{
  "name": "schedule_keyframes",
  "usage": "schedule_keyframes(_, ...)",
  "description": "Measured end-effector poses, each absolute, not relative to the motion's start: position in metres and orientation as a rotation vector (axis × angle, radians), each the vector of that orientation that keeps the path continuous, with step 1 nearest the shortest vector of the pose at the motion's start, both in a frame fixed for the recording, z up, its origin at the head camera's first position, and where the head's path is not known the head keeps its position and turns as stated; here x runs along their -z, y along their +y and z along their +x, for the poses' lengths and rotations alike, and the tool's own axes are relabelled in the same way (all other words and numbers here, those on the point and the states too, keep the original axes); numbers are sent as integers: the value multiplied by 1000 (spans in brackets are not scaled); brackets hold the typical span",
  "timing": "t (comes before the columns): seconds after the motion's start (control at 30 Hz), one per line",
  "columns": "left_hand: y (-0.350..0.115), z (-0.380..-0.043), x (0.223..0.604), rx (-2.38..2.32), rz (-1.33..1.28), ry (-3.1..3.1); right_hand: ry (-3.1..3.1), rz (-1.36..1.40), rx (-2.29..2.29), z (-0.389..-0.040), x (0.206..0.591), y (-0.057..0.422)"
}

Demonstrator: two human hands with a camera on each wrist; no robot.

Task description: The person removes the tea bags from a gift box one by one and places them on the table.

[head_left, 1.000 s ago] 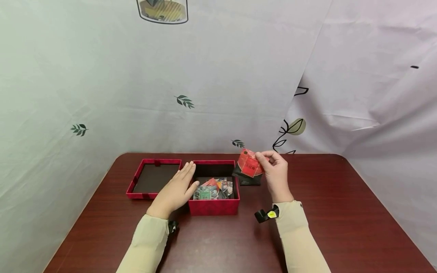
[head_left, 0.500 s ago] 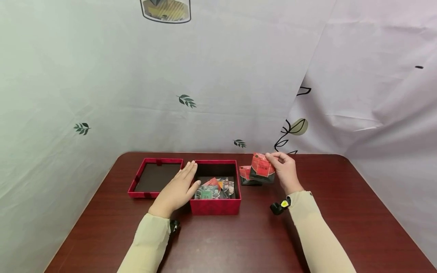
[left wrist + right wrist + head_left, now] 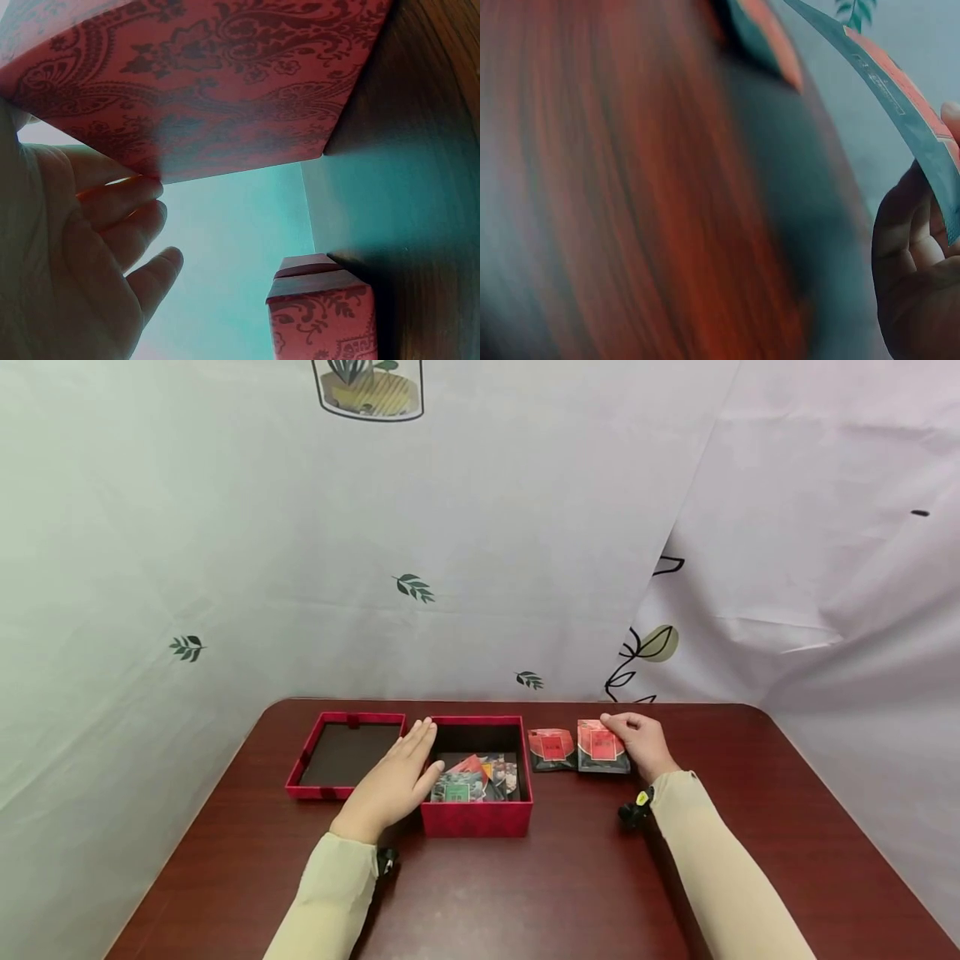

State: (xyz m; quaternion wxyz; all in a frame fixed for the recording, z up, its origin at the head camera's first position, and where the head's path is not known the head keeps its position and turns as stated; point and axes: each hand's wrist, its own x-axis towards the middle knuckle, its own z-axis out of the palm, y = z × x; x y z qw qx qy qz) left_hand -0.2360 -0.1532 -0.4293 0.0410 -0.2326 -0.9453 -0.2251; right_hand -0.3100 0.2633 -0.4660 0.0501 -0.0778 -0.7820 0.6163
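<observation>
A red patterned box (image 3: 476,821) stands open on the table with several flat sachets (image 3: 457,787) inside. My left hand (image 3: 388,785) lies along its left side, fingers straight. The left wrist view shows those fingertips touching the box wall (image 3: 225,105). To the right of the box, my right hand (image 3: 643,747) pinches a red and black sachet (image 3: 600,747) by its upper right edge, just at the tabletop. Thumb and fingers hold the same sachet (image 3: 900,90) in the right wrist view. A similar sachet (image 3: 552,750) lies flat between the box and the held one.
The box's red lid (image 3: 322,792), dark inside, lies upturned left of the box, partly behind my left hand. Beneath everything is a dark reddish wooden table (image 3: 510,902). A pale printed cloth (image 3: 480,527) hangs behind the table's far edge.
My right hand has carried the sachet rightward and lowered it beside the other sachet, which it earlier partly covered. The left hand has stayed at the box.
</observation>
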Motion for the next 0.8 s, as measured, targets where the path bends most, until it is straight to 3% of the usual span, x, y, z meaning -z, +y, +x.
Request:
schedule_keyframes(0.57, -155, -236, 430, 672, -719, -2894, -2790, -105, -1266, -325, 462, 284)
schedule_keyframes(0.8, -154, -237, 432, 670, -717, -2895, -2839, -120, -1259, -325, 456, 279)
